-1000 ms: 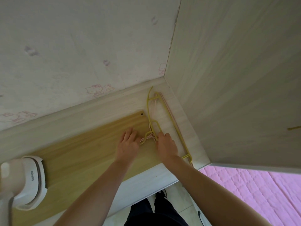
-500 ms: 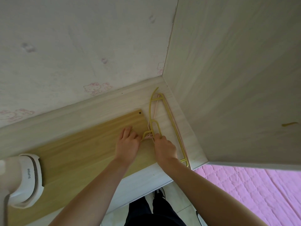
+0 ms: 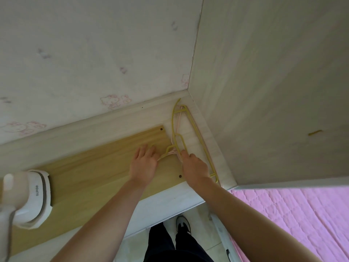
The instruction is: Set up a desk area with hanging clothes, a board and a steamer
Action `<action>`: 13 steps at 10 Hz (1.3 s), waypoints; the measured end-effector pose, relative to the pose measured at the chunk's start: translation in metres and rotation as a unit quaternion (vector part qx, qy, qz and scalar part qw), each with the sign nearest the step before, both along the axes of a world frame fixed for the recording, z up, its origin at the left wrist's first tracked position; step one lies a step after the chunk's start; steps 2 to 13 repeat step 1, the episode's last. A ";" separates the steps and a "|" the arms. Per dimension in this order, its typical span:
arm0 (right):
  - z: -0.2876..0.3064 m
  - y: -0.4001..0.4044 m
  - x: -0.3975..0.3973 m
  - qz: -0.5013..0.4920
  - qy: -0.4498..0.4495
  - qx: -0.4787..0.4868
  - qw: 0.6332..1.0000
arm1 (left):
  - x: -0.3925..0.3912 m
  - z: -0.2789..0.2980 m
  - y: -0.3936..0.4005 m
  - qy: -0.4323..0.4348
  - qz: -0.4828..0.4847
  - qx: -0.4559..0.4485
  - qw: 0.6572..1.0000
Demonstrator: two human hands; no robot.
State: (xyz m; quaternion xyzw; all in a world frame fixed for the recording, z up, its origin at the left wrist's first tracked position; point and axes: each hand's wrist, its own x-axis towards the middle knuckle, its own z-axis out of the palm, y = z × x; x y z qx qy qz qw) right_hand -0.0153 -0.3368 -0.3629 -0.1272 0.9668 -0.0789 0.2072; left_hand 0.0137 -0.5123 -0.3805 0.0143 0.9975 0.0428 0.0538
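Note:
A yellow wire hanger (image 3: 196,133) lies flat on the pale desk (image 3: 132,118), stacked with thin pink hangers (image 3: 178,121), in the right corner by the side panel. Their hooks reach onto the light wooden board (image 3: 90,167) that lies along the desk. My left hand (image 3: 144,164) rests on the board with its fingers closed around the hook ends. My right hand (image 3: 194,166) pinches the hangers' necks just right of the hooks. A white steamer (image 3: 32,197) stands on the board's left end.
A tall wooden side panel (image 3: 273,91) walls off the desk on the right. Wallpapered wall (image 3: 94,53) runs behind it. A pink quilted bed (image 3: 294,220) lies at the lower right. My legs and shoes show on the tiled floor (image 3: 204,241) below the desk edge.
Both hands have stayed on the hangers' hooks and necks. The hangers have shifted only slightly on the desk, and the view has moved a little.

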 end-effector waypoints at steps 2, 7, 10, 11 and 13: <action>0.006 0.003 0.002 0.014 0.022 0.005 1.000 | 0.011 0.009 0.002 0.064 -0.002 0.012 0.998; 0.006 0.003 0.002 0.014 0.022 0.005 1.000 | 0.011 0.009 0.002 0.064 -0.002 0.012 0.998; 0.006 0.003 0.002 0.014 0.022 0.005 1.000 | 0.011 0.009 0.002 0.064 -0.002 0.012 0.998; 0.006 0.003 0.002 0.014 0.022 0.005 1.000 | 0.011 0.009 0.002 0.064 -0.002 0.012 0.998; 0.006 0.003 0.002 0.014 0.022 0.005 1.000 | 0.011 0.009 0.002 0.064 -0.002 0.012 0.998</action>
